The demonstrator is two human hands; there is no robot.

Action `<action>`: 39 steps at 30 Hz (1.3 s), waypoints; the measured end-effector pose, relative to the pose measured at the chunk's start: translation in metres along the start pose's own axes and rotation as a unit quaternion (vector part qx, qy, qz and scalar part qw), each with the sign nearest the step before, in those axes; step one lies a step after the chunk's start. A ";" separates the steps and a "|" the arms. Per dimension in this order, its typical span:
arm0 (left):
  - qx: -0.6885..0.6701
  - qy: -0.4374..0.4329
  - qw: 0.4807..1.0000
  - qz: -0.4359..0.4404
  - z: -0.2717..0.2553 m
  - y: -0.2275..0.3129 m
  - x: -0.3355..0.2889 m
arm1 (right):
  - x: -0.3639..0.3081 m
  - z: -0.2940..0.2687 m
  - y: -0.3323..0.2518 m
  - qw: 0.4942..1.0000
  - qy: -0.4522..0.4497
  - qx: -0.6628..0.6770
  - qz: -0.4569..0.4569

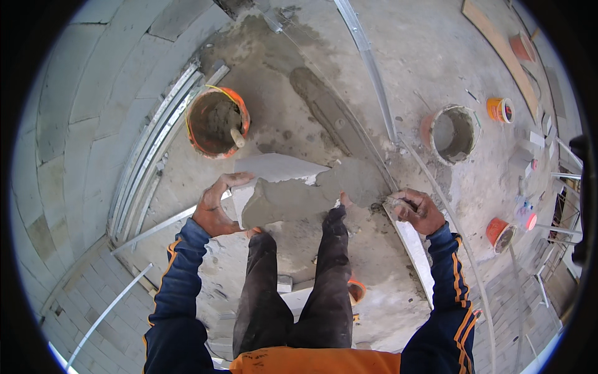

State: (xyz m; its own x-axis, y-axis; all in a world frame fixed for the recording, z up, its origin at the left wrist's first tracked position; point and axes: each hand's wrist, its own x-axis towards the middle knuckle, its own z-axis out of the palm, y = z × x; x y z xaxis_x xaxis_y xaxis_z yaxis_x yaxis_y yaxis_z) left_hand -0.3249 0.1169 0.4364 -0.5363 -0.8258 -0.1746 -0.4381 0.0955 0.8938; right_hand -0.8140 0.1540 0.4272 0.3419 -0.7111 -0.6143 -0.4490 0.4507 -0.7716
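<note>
My left hand (218, 206) grips the left end of a pale block (274, 166), thumb and fingers spread around its edge. Wet grey mortar (286, 202) coats much of the block's face. My right hand (416, 210) is closed, fingers curled around what looks like the handle of a trowel (356, 181). Its blade is thickly smeared with mortar and meets the mortar layer at the block's right end. The handle itself is mostly hidden by my fingers. Both hands are in front of my legs, above the dusty floor.
An orange bucket (215, 124) with mortar and a wooden-handled tool stands ahead left. Another mortar bucket (451, 134) is at right, near a small orange tub (500, 110). Metal profiles (156, 149) lie along the block wall (81, 93); a long metal rail (367, 62) crosses ahead.
</note>
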 end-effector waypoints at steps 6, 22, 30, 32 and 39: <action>0.062 0.029 0.997 -0.043 0.005 0.003 -0.002 | -0.002 -0.008 0.061 0.973 0.177 0.088 0.117; 0.165 0.120 0.978 -0.054 0.044 0.017 0.040 | 0.040 0.080 0.067 0.896 0.151 -0.378 -0.174; 0.122 0.076 0.988 -0.058 0.077 0.025 0.099 | 0.117 0.277 -0.056 0.706 0.052 -0.621 -0.337; 0.149 0.072 0.986 -0.018 0.083 0.029 0.111 | 0.146 0.283 -0.057 0.688 0.038 -0.680 -0.251; -0.042 -0.041 0.995 0.077 0.070 -0.016 0.106 | 0.198 0.289 -0.060 0.681 0.018 -0.726 -0.094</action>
State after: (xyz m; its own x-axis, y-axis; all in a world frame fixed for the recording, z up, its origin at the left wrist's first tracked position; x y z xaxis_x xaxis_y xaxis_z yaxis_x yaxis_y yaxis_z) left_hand -0.4250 0.0667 0.3745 -0.6506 -0.7568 -0.0634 -0.2871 0.1678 0.9431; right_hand -0.4806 0.1420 0.3036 0.4981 -0.7069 -0.5022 -0.7517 -0.6407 0.1564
